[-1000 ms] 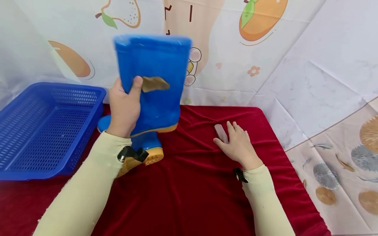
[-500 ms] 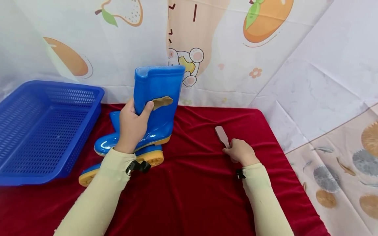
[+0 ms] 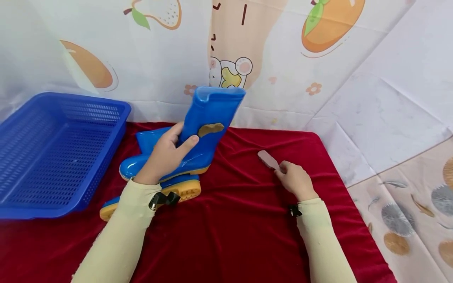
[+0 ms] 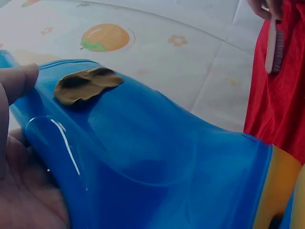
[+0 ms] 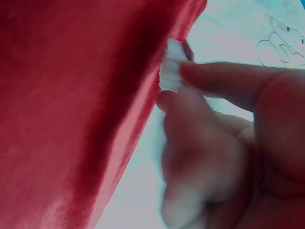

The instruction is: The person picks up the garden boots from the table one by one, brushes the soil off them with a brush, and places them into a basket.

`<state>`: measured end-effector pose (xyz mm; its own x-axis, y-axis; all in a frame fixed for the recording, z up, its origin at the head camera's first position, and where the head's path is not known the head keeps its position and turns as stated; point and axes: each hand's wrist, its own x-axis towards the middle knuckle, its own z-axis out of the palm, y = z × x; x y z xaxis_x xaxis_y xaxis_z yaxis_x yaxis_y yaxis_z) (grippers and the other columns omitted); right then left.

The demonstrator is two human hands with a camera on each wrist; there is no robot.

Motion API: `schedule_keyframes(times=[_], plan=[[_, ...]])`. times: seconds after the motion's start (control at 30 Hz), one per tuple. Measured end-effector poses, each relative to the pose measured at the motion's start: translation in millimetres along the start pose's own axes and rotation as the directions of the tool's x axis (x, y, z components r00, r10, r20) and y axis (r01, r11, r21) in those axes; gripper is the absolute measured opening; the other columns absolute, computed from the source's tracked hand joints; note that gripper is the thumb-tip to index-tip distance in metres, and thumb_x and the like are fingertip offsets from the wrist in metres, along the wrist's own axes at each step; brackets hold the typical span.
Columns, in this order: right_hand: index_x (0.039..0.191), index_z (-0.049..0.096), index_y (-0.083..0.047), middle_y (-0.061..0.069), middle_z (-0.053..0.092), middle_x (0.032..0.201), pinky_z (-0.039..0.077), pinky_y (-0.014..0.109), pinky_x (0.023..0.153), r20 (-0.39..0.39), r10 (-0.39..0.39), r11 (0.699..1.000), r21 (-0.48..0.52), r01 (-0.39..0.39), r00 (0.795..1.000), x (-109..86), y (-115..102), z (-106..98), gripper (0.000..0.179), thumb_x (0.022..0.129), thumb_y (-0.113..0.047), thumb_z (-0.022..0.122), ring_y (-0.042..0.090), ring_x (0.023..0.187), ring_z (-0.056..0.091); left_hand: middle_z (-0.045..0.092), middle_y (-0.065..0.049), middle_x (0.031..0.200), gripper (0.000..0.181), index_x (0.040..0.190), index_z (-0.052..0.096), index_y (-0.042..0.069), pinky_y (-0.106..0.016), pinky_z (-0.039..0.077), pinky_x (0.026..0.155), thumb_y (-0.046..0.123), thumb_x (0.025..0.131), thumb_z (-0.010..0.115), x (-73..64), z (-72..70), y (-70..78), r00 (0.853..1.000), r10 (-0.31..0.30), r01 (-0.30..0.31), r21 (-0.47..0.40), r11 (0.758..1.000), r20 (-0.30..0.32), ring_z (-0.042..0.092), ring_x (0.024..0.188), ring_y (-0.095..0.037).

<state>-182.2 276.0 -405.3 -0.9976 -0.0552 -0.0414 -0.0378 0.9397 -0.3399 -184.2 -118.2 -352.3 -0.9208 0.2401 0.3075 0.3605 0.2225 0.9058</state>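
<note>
My left hand [image 3: 163,159] grips a blue rubber rain boot [image 3: 216,106] round its shaft, thumb on the near side. The boot tilts to the right at the top. A brown mud-like patch [image 3: 210,129] sticks to the shaft just past the thumb, and the left wrist view shows this patch [image 4: 86,87] close up. On the right, my right hand [image 3: 296,181] holds a scrub brush [image 3: 268,159] by its handle, bristles facing down and left. Thumb and finger pinch the brush [image 5: 170,71] in the right wrist view. A second blue boot [image 3: 189,190] with a yellow sole lies beneath the held one.
A blue plastic basket [image 3: 124,114] stands at the left of the table, close to the boots. Red cloth [image 3: 230,236] covers the table. Behind it hangs a white fruit-print curtain [image 3: 159,70].
My right hand, first open beside the brush, has taken hold of its handle. My left hand has lowered the boot over the other one and tilted its top to the right.
</note>
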Motion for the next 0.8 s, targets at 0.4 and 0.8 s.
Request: schedule_keyframes(times=[0.4, 0.8], plan=[[0.104, 0.076, -0.013, -0.003, 0.048, 0.059, 0.032, 0.022, 0.048, -0.613, -0.113, 0.88, 0.303, 0.365, 0.782, -17.5, -46.0, -23.4, 0.012, 0.095, -0.012, 0.068, 0.007, 0.05, 0.038, 0.062, -0.009, 0.143, 0.047, 0.148, 0.051, 0.012, -0.063, 0.046, 0.107, 0.034, 0.107, 0.057, -1.0, 12.2, 10.2, 1.0, -0.016, 0.016, -0.034, 0.999, -0.016, 0.06, 0.129, -0.033], [0.128, 0.07, -0.006, 0.005, 0.063, 0.076, 0.042, 0.023, 0.056, -0.709, -0.426, 0.7, 0.135, 0.701, 0.562, -43.6, -112.5, -30.0, 0.037, 0.092, -0.007, 0.068, 0.01, 0.061, 0.048, 0.067, -0.013, 0.134, 0.044, 0.142, 0.057, 0.008, -0.06, 0.051, 0.103, 0.036, 0.107, 0.057, -5.8, 17.0, 23.7, 0.998, 0.004, -0.006, -0.017, 1.0, -0.068, 0.066, 0.121, -0.034]])
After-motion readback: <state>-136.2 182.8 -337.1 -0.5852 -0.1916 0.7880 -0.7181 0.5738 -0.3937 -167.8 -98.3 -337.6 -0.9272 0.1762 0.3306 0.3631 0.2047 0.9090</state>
